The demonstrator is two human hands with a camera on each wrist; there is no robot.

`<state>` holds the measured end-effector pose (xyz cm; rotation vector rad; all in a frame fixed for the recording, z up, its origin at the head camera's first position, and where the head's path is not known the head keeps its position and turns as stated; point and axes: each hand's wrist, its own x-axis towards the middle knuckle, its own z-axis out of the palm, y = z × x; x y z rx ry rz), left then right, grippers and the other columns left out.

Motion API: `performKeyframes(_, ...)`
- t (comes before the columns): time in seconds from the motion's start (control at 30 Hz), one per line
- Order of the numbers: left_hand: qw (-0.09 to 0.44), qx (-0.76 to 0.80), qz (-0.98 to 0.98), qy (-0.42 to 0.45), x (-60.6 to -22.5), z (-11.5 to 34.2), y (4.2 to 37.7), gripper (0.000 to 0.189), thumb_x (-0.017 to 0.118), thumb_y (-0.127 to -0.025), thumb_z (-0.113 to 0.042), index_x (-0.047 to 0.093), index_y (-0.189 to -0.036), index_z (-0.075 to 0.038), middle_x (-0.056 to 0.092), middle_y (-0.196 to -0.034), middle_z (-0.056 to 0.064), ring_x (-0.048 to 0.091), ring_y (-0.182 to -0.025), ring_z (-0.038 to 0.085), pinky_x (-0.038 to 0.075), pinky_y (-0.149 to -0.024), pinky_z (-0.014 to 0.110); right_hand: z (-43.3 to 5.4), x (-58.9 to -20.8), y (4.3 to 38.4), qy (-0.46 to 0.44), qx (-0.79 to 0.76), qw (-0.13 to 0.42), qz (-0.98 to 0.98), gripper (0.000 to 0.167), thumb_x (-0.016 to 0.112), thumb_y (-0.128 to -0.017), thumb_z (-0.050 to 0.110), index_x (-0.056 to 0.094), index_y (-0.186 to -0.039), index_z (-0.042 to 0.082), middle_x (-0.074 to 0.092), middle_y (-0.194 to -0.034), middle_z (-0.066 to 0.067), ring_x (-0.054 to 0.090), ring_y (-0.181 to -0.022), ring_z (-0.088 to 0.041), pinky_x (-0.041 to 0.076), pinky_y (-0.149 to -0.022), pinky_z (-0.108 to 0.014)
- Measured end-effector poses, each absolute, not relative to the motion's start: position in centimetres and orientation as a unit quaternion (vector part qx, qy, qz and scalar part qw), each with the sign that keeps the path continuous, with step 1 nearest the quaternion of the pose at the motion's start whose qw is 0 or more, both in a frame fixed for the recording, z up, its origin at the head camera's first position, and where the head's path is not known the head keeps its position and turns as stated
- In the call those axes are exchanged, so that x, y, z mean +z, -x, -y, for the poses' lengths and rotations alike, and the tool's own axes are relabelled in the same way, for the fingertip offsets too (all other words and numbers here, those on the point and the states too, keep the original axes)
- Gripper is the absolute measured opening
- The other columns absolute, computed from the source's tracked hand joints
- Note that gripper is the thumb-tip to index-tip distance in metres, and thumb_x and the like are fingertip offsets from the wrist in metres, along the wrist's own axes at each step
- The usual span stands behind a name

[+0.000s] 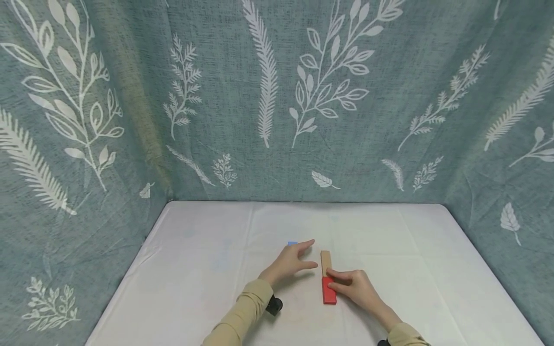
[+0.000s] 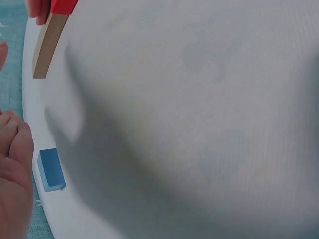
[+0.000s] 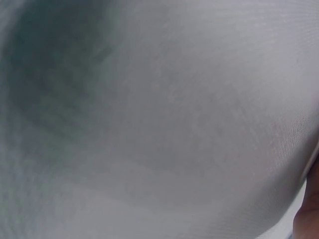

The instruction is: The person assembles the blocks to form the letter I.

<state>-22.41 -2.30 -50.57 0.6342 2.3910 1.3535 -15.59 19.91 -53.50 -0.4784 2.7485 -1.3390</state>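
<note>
A red rectangular block point(image 1: 329, 296) lies end to end with a tan wooden block point(image 1: 326, 262), forming one line on the white table. My right hand point(image 1: 357, 288) holds the red block near its far end, thumb on its top and index finger close to where the two blocks meet. To the left of the wooden block, my left hand point(image 1: 287, 262) is held with thumb and index finger spread and nothing between them. Just beyond its knuckles shows a small blue block point(image 1: 292, 243), partly hidden in the head view; the left wrist view shows this blue block point(image 2: 52, 169) whole.
The white-covered table point(image 1: 195, 269) spreads out on both sides. A green-blue curtain with white leaf prints point(image 1: 285, 96) hangs behind the table and along its left and right sides. The right wrist view holds mostly blurred white cloth point(image 3: 174, 124).
</note>
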Motion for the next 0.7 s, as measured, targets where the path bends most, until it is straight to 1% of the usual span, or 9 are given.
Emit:
performKeyframes(0.07, 0.153, 0.474, -0.836, -0.23, -50.4, 2.5, 22.5, 0.066, 0.071, -0.085, -0.023, 0.043, -0.142, -0.005, 0.043, -0.147, 0.012, 0.046, -0.132, 0.03, 0.042, -0.11, 0.039, -19.9, -53.5, 15.6, 0.156, -0.432, 0.021, -0.888, 0.041, 0.075, -0.08, 0.024, 0.067, -0.118, 0.008, 0.068, -0.116, -0.006, 0.063, -0.111, -0.024, 0.057, -0.089, -0.031)
performKeyframes(0.23, 0.145, 0.472, -0.835, -0.244, -49.9, 2.8, 22.9, 0.065, 0.071, -0.086, -0.022, 0.043, -0.142, -0.004, 0.043, -0.147, 0.011, 0.046, -0.132, 0.03, 0.042, -0.11, 0.037, -19.8, -53.6, 15.6, 0.159, -0.43, 0.014, -0.888, 0.041, 0.075, -0.08, 0.024, 0.068, -0.117, 0.008, 0.069, -0.115, -0.006, 0.064, -0.11, -0.024, 0.057, -0.088, -0.031)
performKeyframes(0.5, 0.133, 0.472, -0.838, -0.237, -49.0, 4.4, 23.6, 0.064, 0.07, -0.086, -0.02, 0.042, -0.141, -0.002, 0.044, -0.146, 0.014, 0.047, -0.131, 0.032, 0.042, -0.109, 0.041, -19.8, -53.7, 15.5, 0.157, -0.429, 0.007, -0.889, 0.041, 0.076, -0.079, 0.026, 0.069, -0.116, 0.008, 0.069, -0.113, -0.006, 0.065, -0.109, -0.024, 0.057, -0.088, -0.031)
performKeyframes(0.7, 0.12, 0.48, -0.839, -0.228, -48.5, 5.7, 24.3, 0.065, 0.07, -0.086, -0.02, 0.042, -0.141, 0.0, 0.043, -0.146, 0.015, 0.046, -0.132, 0.032, 0.042, -0.11, 0.039, -19.7, -53.7, 15.5, 0.149, -0.431, 0.012, -0.89, 0.042, 0.076, -0.079, 0.027, 0.068, -0.117, 0.009, 0.07, -0.114, -0.007, 0.065, -0.109, -0.026, 0.057, -0.089, -0.031)
